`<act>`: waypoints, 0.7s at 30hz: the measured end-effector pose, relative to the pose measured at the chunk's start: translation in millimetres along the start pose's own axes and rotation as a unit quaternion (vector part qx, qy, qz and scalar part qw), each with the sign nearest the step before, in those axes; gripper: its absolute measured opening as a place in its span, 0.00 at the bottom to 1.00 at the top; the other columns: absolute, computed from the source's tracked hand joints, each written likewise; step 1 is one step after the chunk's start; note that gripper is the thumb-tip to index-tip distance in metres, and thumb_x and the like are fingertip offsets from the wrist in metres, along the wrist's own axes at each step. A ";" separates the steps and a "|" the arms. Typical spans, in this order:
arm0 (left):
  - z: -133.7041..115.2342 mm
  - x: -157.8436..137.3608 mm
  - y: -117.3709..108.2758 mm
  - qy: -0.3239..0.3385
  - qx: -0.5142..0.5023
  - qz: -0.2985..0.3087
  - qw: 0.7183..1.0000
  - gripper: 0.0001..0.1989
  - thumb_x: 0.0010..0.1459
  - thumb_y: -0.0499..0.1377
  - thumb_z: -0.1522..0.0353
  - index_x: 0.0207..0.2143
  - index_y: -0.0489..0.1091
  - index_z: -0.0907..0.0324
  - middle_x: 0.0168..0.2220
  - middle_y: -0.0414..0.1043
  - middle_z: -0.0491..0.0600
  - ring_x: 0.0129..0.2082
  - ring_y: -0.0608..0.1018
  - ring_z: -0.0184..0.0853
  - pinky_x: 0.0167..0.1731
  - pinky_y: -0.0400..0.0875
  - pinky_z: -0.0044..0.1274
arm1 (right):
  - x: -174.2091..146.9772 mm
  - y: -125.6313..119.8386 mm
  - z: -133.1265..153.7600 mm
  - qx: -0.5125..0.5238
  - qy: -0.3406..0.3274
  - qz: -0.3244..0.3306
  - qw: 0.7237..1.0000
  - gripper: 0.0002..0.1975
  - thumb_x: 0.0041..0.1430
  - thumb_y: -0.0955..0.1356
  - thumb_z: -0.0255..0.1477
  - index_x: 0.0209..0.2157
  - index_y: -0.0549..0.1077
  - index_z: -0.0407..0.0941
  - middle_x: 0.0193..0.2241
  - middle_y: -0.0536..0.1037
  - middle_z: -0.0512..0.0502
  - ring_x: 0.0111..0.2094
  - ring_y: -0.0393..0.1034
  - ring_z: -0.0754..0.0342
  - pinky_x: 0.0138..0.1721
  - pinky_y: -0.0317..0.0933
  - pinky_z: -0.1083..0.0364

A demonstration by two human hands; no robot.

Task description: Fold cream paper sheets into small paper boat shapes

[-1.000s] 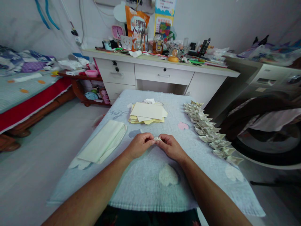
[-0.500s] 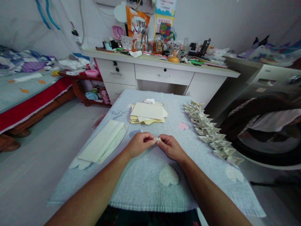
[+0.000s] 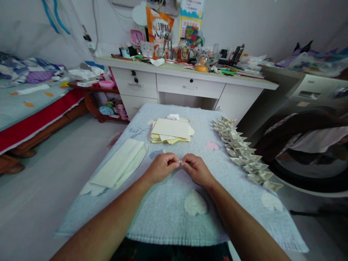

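Note:
My left hand (image 3: pixel 163 166) and my right hand (image 3: pixel 198 169) meet over the middle of the cloth-covered table (image 3: pixel 168 221). Between their fingertips both pinch a small folded piece of paper (image 3: pixel 180 162), mostly hidden by the fingers. Beyond the hands lies a stack of cream and yellow paper sheets (image 3: pixel 171 128), with a crumpled white bit behind it. To the left rests a folded pale green sheet (image 3: pixel 121 163). Along the right side runs a row of several folded, pointed paper pieces (image 3: pixel 241 152), set close together.
A white desk (image 3: pixel 190 85) stands behind the table, crowded with a jar (image 3: pixel 183 50), an orange bag (image 3: pixel 158 30) and a pink clock (image 3: pixel 136 37). At right is a washing machine (image 3: pixel 307 94) with its door open; a bed (image 3: pixel 40 105) is at left.
My fingertips have closed in more around the small folded paper, so less of it shows. Both hands stay in nearly the same place.

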State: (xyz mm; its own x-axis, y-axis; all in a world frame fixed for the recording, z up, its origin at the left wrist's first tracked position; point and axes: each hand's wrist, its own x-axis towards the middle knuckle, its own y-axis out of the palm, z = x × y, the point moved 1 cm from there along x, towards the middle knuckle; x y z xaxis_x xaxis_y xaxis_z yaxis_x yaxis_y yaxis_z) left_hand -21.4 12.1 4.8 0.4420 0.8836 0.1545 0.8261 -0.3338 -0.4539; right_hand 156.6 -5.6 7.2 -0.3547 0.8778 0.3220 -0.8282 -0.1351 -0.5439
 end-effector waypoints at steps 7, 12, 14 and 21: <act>3.8 3.8 3.7 -0.030 -0.078 -0.001 0.997 0.10 0.55 0.59 0.64 0.32 0.74 0.62 0.27 0.72 0.46 0.28 0.71 0.30 0.30 0.63 0.21 | 0.1 0.3 -3.0 0.003 0.008 -0.033 0.999 0.13 0.62 0.64 0.37 0.28 0.70 0.44 0.24 0.69 0.51 0.28 0.63 0.57 0.34 0.56 0.58; 5.7 6.0 7.9 -0.047 -0.164 -0.021 0.985 0.10 0.54 0.60 0.65 0.35 0.71 0.62 0.28 0.70 0.45 0.28 0.71 0.29 0.30 0.64 0.20 | -0.6 -0.6 -2.2 0.047 0.046 -0.031 0.997 0.12 0.62 0.64 0.35 0.30 0.72 0.43 0.23 0.69 0.51 0.26 0.62 0.58 0.31 0.56 0.59; 7.1 5.9 8.2 -0.064 -0.183 -0.019 0.981 0.10 0.53 0.61 0.65 0.33 0.71 0.63 0.26 0.69 0.44 0.26 0.69 0.27 0.28 0.63 0.20 | -0.9 -1.0 -1.5 0.062 0.051 -0.024 0.996 0.11 0.62 0.64 0.35 0.31 0.72 0.43 0.23 0.69 0.52 0.26 0.61 0.58 0.31 0.56 0.59; 6.9 4.5 4.6 -0.056 -0.154 -0.028 0.986 0.08 0.50 0.62 0.66 0.29 0.72 0.63 0.25 0.70 0.44 0.26 0.70 0.28 0.29 0.63 0.20 | -1.8 -1.3 0.9 0.043 0.054 -0.015 0.997 0.09 0.58 0.65 0.32 0.29 0.72 0.42 0.22 0.67 0.53 0.25 0.60 0.59 0.28 0.54 0.60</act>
State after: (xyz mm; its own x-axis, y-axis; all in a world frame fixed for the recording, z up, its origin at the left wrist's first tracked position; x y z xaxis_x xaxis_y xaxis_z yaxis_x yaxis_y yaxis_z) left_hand -18.0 16.8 -2.6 0.3649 0.9287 0.0657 0.9230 -0.3515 -0.1567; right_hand 157.9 -7.5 8.1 -0.2836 0.9259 0.2495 -0.8737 -0.1423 -0.4652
